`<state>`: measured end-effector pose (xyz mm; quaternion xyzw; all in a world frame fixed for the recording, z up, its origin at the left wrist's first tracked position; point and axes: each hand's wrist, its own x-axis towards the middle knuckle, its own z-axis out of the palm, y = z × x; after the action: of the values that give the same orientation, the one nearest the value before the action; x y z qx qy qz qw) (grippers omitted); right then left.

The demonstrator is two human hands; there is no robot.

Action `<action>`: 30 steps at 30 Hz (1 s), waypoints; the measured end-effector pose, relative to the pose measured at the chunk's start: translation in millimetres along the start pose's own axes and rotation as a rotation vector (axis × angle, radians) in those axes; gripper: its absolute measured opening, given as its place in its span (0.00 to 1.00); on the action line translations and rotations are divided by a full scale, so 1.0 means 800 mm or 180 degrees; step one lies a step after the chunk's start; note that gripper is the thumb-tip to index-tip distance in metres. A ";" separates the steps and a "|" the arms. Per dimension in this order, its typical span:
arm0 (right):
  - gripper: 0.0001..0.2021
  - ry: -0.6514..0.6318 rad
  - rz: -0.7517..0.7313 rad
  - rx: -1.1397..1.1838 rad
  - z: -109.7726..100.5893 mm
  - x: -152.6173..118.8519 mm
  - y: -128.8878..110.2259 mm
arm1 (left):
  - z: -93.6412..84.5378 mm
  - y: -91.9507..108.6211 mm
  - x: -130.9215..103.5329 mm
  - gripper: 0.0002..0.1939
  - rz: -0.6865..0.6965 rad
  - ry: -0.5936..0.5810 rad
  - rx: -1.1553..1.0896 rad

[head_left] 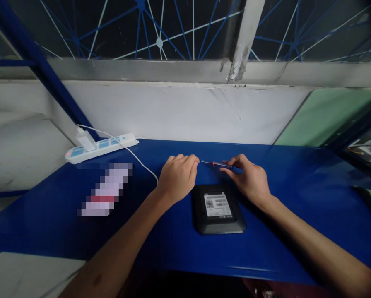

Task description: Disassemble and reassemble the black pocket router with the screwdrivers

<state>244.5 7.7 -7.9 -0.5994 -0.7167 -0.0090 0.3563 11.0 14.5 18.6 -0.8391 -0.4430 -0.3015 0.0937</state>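
A small screwdriver (220, 164) with a clear handle and a thin metal shaft is pinched between the thumb and fingers of my right hand (250, 176). Its shaft points left toward my left hand (178, 176), whose fingers are curled shut at the tip; what they hold, if anything, is hidden. Below and between both hands, a black box-like device (199, 215) lies flat on the blue table (163, 240). A white printed label (218, 205) with a square code faces up on it.
At the back left sits a white power strip (101, 148) with a charger (85, 138) plugged in. A white cable (136, 156) runs from there to behind my left wrist. A pixelated phone-like object (107, 190) lies on the left. Behind the table rises a white wall (185, 111).
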 end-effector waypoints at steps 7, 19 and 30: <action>0.13 -0.0035 0.0041 -0.0017 0.002 0.001 0.000 | 0.001 0.003 0.000 0.12 0.0035 -0.0143 0.0005; 0.13 0.0199 0.0240 0.0861 -0.007 0.006 -0.002 | 0.001 -0.001 0.000 0.13 -0.0045 -0.0219 -0.0017; 0.16 0.0259 0.1035 0.3202 -0.018 0.017 0.006 | -0.006 -0.001 0.001 0.10 -0.0134 0.0257 -0.0206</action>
<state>255.0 14.5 8.0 -0.4569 -0.5159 0.3681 0.6242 8.3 13.3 23.0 -0.8193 -0.4465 -0.3511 0.0780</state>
